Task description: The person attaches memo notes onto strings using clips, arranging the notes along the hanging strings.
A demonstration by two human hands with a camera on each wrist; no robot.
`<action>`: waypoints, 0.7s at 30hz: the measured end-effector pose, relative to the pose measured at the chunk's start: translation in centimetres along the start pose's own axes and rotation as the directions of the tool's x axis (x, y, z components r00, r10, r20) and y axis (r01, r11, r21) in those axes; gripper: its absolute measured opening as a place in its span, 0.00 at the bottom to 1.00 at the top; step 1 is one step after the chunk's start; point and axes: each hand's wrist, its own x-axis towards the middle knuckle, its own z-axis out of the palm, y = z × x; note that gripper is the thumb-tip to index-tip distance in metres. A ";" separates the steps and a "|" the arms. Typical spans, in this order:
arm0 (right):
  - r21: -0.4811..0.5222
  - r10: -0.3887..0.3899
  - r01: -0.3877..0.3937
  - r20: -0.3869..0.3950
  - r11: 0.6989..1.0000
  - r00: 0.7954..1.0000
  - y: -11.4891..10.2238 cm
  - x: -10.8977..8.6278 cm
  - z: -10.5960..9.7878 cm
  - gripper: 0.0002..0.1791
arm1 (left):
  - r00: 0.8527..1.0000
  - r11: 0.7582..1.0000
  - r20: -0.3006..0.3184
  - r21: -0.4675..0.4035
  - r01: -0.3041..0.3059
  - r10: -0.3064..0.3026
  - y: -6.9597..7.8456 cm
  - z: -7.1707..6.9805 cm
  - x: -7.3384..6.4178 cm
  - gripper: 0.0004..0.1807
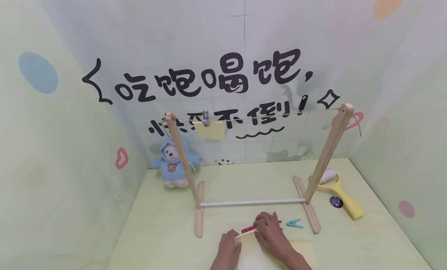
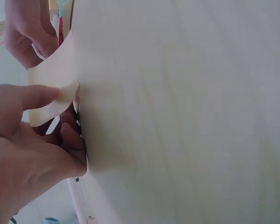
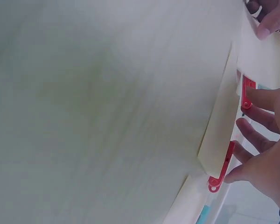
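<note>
My left hand (image 1: 228, 248) pinches a small pale yellow sheet of paper (image 2: 56, 79), with the thumb on top and fingers beneath. At the sheet's far edge, my right hand (image 1: 274, 237) holds a red clothespin (image 3: 247, 91) between thumb and index finger. The paper bends upward between the two hands in the left wrist view. A second red clothespin (image 3: 221, 168) lies by the right hand's outer fingers, beside another pale sheet (image 3: 219, 126). To the right of that hand is a blue clothespin (image 1: 295, 223). More yellow paper (image 1: 304, 250) lies under the right forearm.
A wooden frame (image 1: 328, 157) stands ahead, with a string (image 1: 279, 115) across its top. From the string a grey clip (image 1: 205, 118) holds yellow paper (image 1: 214, 131). A blue-hooded plush bear (image 1: 172, 165) sits back left. A yellow lint roller (image 1: 347, 200) lies right, beside a dark disc (image 1: 336, 202).
</note>
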 end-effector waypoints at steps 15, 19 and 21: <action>0.054 -0.027 0.029 -0.046 0.998 0.999 -0.7 0.8 -0.8 0.17 | 0.993 0.958 -0.086 -0.281 0.057 -0.084 -4.6 1.1 2.0 0.10; 0.093 -0.017 0.019 -0.016 0.995 1.000 -0.6 0.9 -0.9 0.15 | 0.984 0.954 -0.150 -0.295 0.048 -0.096 -4.1 1.0 1.6 0.13; 0.140 -0.014 0.016 -0.013 0.990 1.000 -0.5 0.9 -0.8 0.14 | 0.982 0.955 -0.180 -0.298 0.008 -0.064 -2.6 0.4 0.7 0.15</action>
